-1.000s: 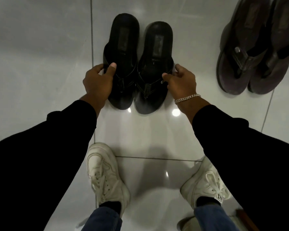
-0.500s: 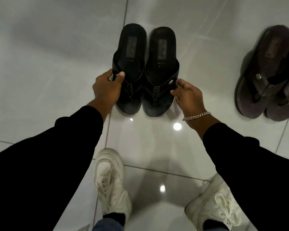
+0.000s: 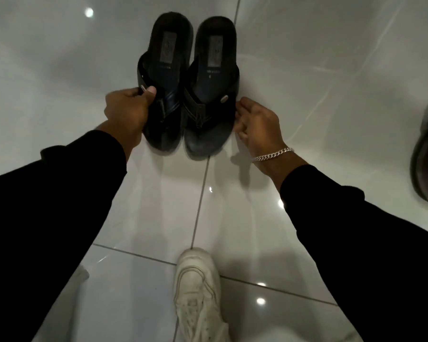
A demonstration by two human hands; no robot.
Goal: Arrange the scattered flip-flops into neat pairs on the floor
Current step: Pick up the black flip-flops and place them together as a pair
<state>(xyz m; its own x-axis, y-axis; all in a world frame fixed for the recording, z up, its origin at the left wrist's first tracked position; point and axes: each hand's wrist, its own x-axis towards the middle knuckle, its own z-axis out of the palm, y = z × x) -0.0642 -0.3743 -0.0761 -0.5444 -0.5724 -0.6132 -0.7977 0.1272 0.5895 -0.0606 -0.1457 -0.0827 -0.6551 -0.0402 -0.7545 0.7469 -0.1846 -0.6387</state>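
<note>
Where the glossy white tiled floor (image 3: 306,70) mirrors ceiling lights and runs in dark grout lines, the left hand (image 3: 127,112) pinches the strap of the left black flip-flop (image 3: 164,82) between thumb and curled fingers. The right black flip-flop (image 3: 210,87) lies touching it, toes toward the person. The right hand (image 3: 257,124), wearing a silver chain bracelet (image 3: 273,154), rests just beside it, fingers loosely spread, gripping nothing. A white sneaker (image 3: 198,294) stands below. A dark sandal (image 3: 427,156) is cut off at the right edge.
</note>
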